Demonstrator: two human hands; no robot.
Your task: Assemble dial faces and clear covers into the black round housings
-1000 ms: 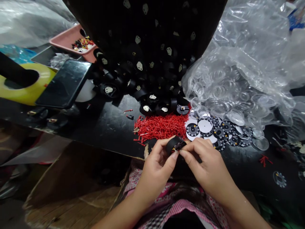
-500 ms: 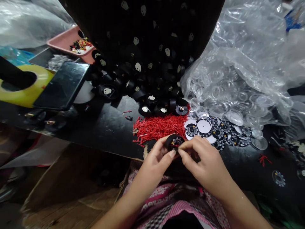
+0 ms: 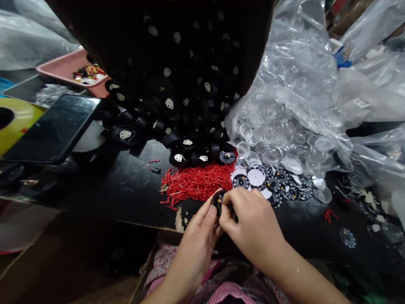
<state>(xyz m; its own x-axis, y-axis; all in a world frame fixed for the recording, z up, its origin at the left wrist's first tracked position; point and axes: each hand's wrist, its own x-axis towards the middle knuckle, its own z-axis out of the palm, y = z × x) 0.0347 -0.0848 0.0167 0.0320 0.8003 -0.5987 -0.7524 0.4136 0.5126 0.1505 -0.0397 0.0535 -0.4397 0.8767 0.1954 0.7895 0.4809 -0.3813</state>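
Observation:
My left hand (image 3: 202, 226) is closed around a small round black gauge (image 3: 217, 202), whose dial has white marks and faces up toward me. Pinched fingers of my right hand (image 3: 248, 215) press over the dial and cover much of it; what lies between those fingertips is hidden. Just beyond the hands lies a heap of thin red pointers (image 3: 199, 181). To its right, printed black dial discs (image 3: 274, 183) are spread in a loose pile, some white side up.
Clear round lenses (image 3: 268, 139) spill from a plastic bag (image 3: 303, 84). Black gauge housings (image 3: 186, 154) fill a large dark container's mouth at the back. On the left are a phone (image 3: 53, 128), a yellow tape roll (image 3: 22, 114) and a pink tray (image 3: 63, 69) of small parts.
My view has swung right, so the table scene sits further left. My right fingers have come over the gauge's face, hiding the red pointer that showed on it. The gauge has tilted.

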